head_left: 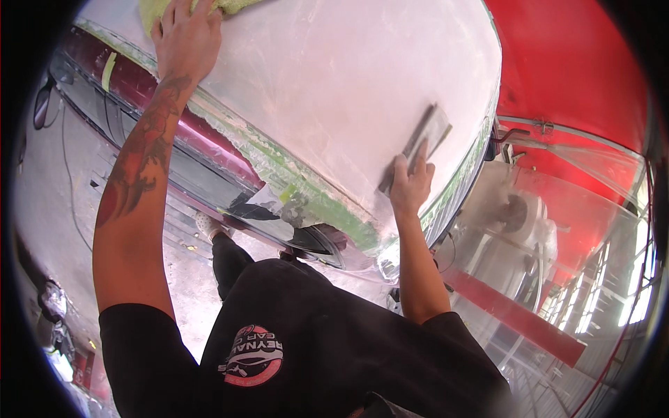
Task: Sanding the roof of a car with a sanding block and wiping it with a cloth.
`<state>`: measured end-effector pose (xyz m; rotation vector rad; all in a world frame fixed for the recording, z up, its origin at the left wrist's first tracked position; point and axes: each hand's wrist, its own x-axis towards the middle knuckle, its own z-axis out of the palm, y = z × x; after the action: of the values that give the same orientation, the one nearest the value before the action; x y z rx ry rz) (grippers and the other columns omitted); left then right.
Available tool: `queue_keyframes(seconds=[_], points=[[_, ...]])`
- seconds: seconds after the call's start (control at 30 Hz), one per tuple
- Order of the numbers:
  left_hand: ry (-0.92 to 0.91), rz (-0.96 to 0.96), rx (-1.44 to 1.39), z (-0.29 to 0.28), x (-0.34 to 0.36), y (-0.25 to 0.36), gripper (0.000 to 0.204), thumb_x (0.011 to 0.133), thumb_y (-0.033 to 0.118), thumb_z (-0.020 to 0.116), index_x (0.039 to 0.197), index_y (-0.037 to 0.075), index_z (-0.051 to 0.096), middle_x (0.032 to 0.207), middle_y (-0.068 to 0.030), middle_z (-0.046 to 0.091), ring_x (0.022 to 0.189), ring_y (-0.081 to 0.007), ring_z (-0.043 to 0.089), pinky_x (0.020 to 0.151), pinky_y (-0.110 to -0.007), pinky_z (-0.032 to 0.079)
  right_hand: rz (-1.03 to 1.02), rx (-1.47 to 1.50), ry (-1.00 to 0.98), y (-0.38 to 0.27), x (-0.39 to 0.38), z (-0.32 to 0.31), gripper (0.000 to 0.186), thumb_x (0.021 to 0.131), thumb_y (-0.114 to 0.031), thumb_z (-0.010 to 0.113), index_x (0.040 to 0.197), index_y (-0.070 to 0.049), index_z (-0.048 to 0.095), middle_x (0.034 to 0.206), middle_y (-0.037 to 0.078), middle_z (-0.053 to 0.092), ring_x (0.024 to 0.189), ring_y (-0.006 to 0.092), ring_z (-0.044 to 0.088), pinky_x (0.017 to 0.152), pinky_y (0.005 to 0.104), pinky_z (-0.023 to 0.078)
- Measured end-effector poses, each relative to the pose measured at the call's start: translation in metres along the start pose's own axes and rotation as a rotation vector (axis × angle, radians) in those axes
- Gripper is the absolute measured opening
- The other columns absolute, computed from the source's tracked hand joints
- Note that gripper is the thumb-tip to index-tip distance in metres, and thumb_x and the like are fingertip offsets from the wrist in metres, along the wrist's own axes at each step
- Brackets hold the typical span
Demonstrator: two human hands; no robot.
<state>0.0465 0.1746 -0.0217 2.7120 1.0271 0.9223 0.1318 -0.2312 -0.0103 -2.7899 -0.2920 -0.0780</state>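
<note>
A broad car body panel [313, 90] with a pale pinkish, dusty surface lies in front of me. My right hand [411, 182] grips a long, flat grey sanding block [431, 136], which rests on the panel toward its right edge. Up at the far left of the same panel, my left hand [185, 43] is on a fuzzy yellow-green cloth [238, 5], its fingers bent over the fabric. The fingertips there are partly cut off by the top of the picture. Ragged green tape and masking [327, 209] run along the panel's near edge.
Maroon bodywork [132, 94] and dark trim border the panel on the left. Clear plastic sheeting [516, 230] hangs at the right, below a large red surface [571, 63]. A red beam [516, 317] lies at lower right. My shoe [208, 226] stands on the dusty floor.
</note>
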Motion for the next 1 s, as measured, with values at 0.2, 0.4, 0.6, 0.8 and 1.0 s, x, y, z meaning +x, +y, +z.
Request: queue_keyframes(seconds=[0.2, 0.4, 0.6, 0.8, 1.0], points=[[0.038, 0.049, -0.028, 0.01, 0.003, -0.004, 0.041, 0.085, 0.01, 0.055, 0.126, 0.009, 0.057, 0.129, -0.0201, 0.051, 0.125, -0.0391, 0.043, 0.106, -0.051, 0.031, -0.471, 0.003, 0.025, -0.168, 0.052, 0.052, 0.061, 0.081, -0.043, 0.063, 0.136, -0.019, 0.056, 0.094, 0.015, 0.053, 0.085, 0.031, 0.057, 0.072, 0.0439, 0.047], [0.07, 0.026, -0.037, 0.018, -0.002, -0.016, 0.04, 0.086, 0.011, 0.055, 0.126, 0.009, 0.057, 0.128, -0.0199, 0.052, 0.125, -0.0388, 0.043, 0.106, -0.051, 0.032, -0.239, -0.128, -0.073, -0.019, 0.004, 0.004, 0.069, 0.082, -0.046, 0.062, 0.144, -0.019, 0.049, 0.088, 0.012, 0.049, 0.073, 0.0262, 0.057, 0.06, 0.0391, 0.049], [0.028, 0.059, 0.164, 0.042, 0.001, -0.037, 0.038, 0.097, 0.035, 0.052, 0.135, 0.027, 0.054, 0.138, -0.0073, 0.051, 0.132, -0.0277, 0.043, 0.11, -0.048, 0.03, -0.075, -0.137, -0.031, 0.031, -0.018, -0.009, 0.069, 0.086, -0.039, 0.059, 0.148, -0.014, 0.042, 0.089, 0.013, 0.043, 0.069, 0.0252, 0.051, 0.062, 0.0396, 0.047], [0.051, 0.086, 0.133, 0.046, 0.007, -0.039, 0.038, 0.097, 0.037, 0.05, 0.134, 0.028, 0.055, 0.137, -0.0076, 0.052, 0.13, -0.0284, 0.045, 0.109, -0.048, 0.031, -0.483, -0.043, -0.07, -0.157, 0.032, 0.04, 0.054, 0.086, -0.039, 0.058, 0.138, -0.022, 0.053, 0.099, 0.017, 0.05, 0.087, 0.0316, 0.058, 0.075, 0.0426, 0.051], [0.056, 0.071, 0.125, 0.047, 0.0, -0.05, 0.039, 0.097, 0.038, 0.05, 0.135, 0.028, 0.055, 0.138, -0.0079, 0.051, 0.132, -0.0281, 0.043, 0.11, -0.048, 0.029, -0.372, -0.138, -0.075, -0.036, -0.001, 0.009, 0.063, 0.081, -0.043, 0.064, 0.14, -0.025, 0.052, 0.094, 0.013, 0.048, 0.081, 0.0271, 0.056, 0.067, 0.0394, 0.05]])
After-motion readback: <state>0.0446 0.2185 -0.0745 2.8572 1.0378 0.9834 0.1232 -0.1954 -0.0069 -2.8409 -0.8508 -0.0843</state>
